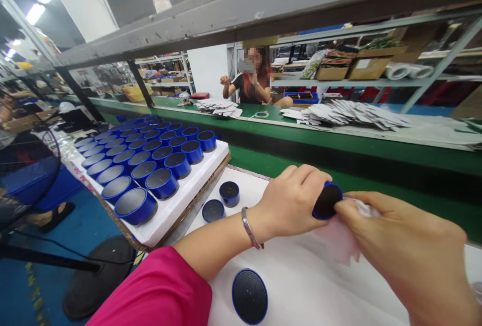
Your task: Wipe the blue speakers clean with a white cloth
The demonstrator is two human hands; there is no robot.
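My left hand (295, 198) is wrapped round a small blue round speaker (327, 201) whose dark mesh top faces me. A pale pinkish cloth (341, 240) is pinched in my right hand (404, 243), its thumb against the speaker's right edge. Part of the cloth hangs below the speaker. On the white work surface (312, 286) beneath lies another blue speaker (250, 296), close to the front. Two more, a speaker (229, 193) and a speaker (213, 210), stand beyond my left forearm.
To the left, a white foam tray (181, 215) carries rows of blue speakers (135, 205). Behind runs a green conveyor belt (248, 157). Across it sits a co-worker (252, 82) near piles of white paper pieces (350, 115). A grey shelf beam (263, 9) crosses overhead.
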